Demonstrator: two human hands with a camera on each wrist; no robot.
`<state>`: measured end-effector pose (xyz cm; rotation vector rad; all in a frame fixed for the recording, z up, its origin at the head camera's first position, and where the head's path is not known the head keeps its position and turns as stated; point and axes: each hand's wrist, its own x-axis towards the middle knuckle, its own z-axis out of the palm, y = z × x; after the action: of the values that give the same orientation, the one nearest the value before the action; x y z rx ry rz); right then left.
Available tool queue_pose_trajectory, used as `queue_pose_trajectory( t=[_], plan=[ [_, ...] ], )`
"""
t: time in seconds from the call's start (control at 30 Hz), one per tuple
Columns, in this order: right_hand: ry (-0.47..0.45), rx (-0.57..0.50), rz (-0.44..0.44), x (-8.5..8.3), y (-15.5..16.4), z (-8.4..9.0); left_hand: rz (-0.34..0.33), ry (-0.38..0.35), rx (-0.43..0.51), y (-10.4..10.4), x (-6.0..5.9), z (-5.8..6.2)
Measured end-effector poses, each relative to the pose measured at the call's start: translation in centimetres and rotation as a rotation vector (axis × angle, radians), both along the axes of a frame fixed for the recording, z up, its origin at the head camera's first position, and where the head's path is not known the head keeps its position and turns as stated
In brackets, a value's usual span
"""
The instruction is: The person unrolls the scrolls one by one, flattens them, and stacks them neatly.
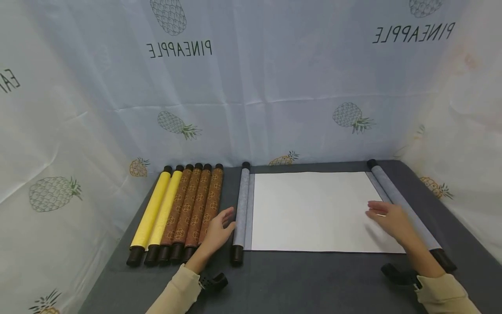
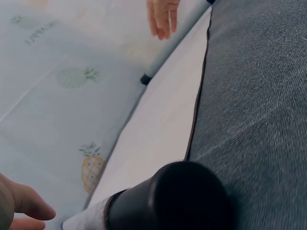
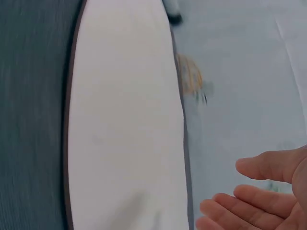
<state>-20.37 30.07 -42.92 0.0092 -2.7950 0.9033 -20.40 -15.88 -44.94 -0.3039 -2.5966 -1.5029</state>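
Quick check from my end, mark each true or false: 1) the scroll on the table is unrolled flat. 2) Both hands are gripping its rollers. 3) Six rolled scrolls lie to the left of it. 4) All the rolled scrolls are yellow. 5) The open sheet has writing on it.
1) True: the open scroll lies flat on the grey table.
2) False: the left hand is beside the left roller with relaxed fingers, and the right hand is flat by the right roller; neither grips.
3) True: six rolled scrolls lie side by side.
4) False: two are yellow, four are brown patterned.
5) False: the sheet is blank white.
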Motion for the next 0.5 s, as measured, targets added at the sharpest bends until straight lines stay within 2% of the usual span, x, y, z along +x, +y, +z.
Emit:
queue_pose_trajectory(
  t=[0.2,0.37,0.5],
  plan=[
    [-0.013,-0.046,0.163,-0.4,-6.8,-0.1,0.031,-0.054,0.063,-1.9,0.4,0.9],
    [-0.008,-0.136,0.281,-0.1,-11.6,-0.1,0.068,-0.082,0.073,-3.5,0.4,1.7],
    [-0.055,-0.227,0.356,0.0,-14.8,-0.1,0.112,-0.11,0.063,-4.8,0.4,2.3]
  ],
)
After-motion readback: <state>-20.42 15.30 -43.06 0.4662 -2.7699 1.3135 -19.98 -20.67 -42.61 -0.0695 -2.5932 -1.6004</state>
